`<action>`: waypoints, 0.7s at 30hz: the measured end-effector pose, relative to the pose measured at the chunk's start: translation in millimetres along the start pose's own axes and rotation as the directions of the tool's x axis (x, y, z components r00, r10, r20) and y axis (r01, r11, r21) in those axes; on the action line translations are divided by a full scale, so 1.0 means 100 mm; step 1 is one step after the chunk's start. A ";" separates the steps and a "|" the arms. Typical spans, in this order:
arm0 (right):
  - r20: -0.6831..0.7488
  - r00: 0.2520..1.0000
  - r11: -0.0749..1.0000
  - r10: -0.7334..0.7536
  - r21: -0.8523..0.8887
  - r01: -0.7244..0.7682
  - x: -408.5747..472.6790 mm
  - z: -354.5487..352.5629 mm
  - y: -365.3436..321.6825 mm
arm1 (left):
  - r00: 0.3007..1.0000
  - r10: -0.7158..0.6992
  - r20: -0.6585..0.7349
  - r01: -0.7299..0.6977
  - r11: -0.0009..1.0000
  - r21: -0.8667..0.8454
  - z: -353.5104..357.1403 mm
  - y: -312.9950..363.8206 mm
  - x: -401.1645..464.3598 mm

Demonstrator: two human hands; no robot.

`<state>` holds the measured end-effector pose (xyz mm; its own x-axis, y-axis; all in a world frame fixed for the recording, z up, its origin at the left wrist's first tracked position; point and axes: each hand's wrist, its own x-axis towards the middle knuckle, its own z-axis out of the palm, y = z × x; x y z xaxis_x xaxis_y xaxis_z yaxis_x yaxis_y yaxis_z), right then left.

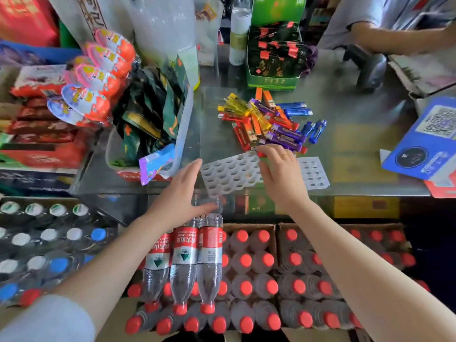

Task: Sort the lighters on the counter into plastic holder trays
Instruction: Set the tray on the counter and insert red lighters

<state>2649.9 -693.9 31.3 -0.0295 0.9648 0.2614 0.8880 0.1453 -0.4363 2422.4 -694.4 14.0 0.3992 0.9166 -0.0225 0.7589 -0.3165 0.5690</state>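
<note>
The left hand (183,193) is spread flat with straight fingers, holding nothing, its fingertips just reaching the left edge of a white plastic holder tray (230,172) full of round sockets. The tray lies tilted on the glass surface (345,144) between the two hands. The right hand (281,174) rests over the tray's right side, fingers loosely bent, a ring on one of them — its fingertips touch the far right corner of the tray, next to the end of a red lighter; whether it pinches the lighter or the tray edge cannot be told. Just beyond the right hand's fingertips lies the loose heap of lighters (269,122) — yellow, red, orange, purple and blue, crossed over one another. To the right of the right hand, partly hidden by it, a second holder tray (314,172) with square slots lies flat. Beyond the left hand stands a clear bin of dark snack packets (158,107). Below both wrists, under the surface's near edge, are cases of red-capped water bottles (246,280)
</note>
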 end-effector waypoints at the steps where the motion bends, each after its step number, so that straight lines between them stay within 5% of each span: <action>1: -0.011 0.999 0.999 0.038 -0.033 -0.038 0.06 -0.03 0.07 | 1.000 -0.017 -0.011 0.017 1.000 -0.020 0.01 0.01 0.02; 8: 0.123 0.990 0.967 0.064 -0.254 -0.031 0.29 -0.04 0.29 | 0.984 -0.058 -0.167 0.051 0.998 -0.043 0.15 0.06 0.10; 17: 0.206 0.974 0.902 -0.100 -0.394 0.176 0.44 -0.07 0.34 | 0.991 -0.089 -0.096 0.075 0.988 -0.138 0.11 0.05 0.06; 21: 0.141 0.973 0.970 -0.182 -0.139 0.201 0.42 -0.21 0.21 | 0.991 -0.091 -0.101 0.078 0.989 -0.130 0.15 0.11 0.09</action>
<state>2677.3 -655.1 50.9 -0.2548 0.9434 0.2121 0.9190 0.3045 -0.2505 2442.3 -693.2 8.1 0.2742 0.9616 0.0088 0.7146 -0.2099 0.6673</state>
